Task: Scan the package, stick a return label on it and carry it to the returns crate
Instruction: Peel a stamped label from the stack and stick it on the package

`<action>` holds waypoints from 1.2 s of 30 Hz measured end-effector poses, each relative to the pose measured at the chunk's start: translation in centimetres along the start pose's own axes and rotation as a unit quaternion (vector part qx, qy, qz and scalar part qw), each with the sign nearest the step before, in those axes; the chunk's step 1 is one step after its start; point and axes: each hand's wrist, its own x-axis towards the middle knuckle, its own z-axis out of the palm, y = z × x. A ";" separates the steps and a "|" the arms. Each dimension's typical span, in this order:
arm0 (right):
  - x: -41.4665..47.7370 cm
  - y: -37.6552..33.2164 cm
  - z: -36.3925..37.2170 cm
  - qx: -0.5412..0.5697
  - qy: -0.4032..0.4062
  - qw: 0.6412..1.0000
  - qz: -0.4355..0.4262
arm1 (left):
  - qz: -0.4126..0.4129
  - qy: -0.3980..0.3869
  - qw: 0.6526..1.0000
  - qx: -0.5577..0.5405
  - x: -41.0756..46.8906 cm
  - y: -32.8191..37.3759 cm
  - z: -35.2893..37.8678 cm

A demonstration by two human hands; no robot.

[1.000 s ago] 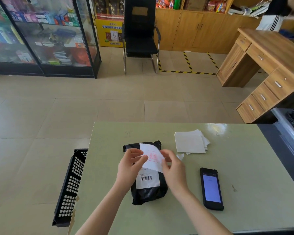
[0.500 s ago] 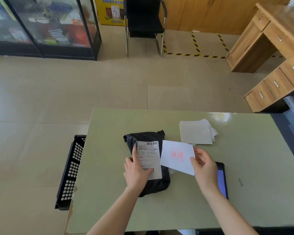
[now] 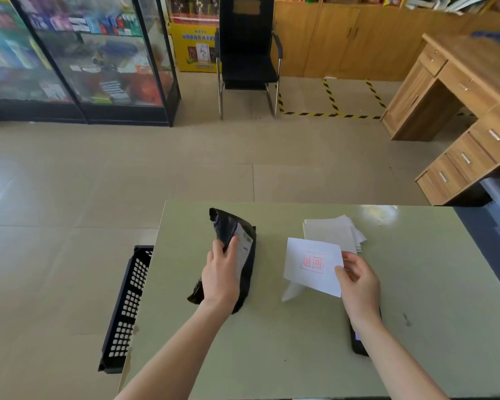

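Observation:
A black plastic package (image 3: 244,272) with a white shipping slip is tilted up on its edge on the green table (image 3: 300,342). My left hand (image 3: 221,275) grips it from the left side. My right hand (image 3: 358,280) pinches a white return label (image 3: 312,264) with a red stamp, held above the table to the right of the package and apart from it. A strip of backing paper hangs under the label. The black handheld scanner (image 3: 358,340) lies under my right wrist, mostly hidden. The black perforated returns crate (image 3: 127,307) stands on the floor at the table's left edge.
A stack of white label sheets (image 3: 329,230) lies at the back right of the table. Beyond the table are a tiled floor, a black chair (image 3: 247,53), glass display cabinets (image 3: 78,59) on the left and a wooden desk (image 3: 468,111) on the right.
My left hand has lifted the package from flat onto its edge and shifted it left. My right hand has carried the label away to the right, off the package.

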 end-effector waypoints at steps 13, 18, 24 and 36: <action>-0.1 -1.0 -2.0 0.018 0.030 0.999 0.004 | 0.108 -0.035 0.973 -0.202 -2.9 4.1 -0.5; 0.1 -0.7 -3.2 0.015 0.051 0.999 0.009 | 0.044 -0.010 0.983 -0.179 -2.1 2.5 0.4; 0.3 -0.1 -4.2 0.016 0.050 0.999 0.012 | 0.085 -0.270 0.958 0.035 -3.6 -0.7 4.5; 1.0 -0.9 -1.8 -0.021 -0.088 0.996 0.025 | 0.128 -0.190 0.954 0.194 -3.4 -5.1 3.9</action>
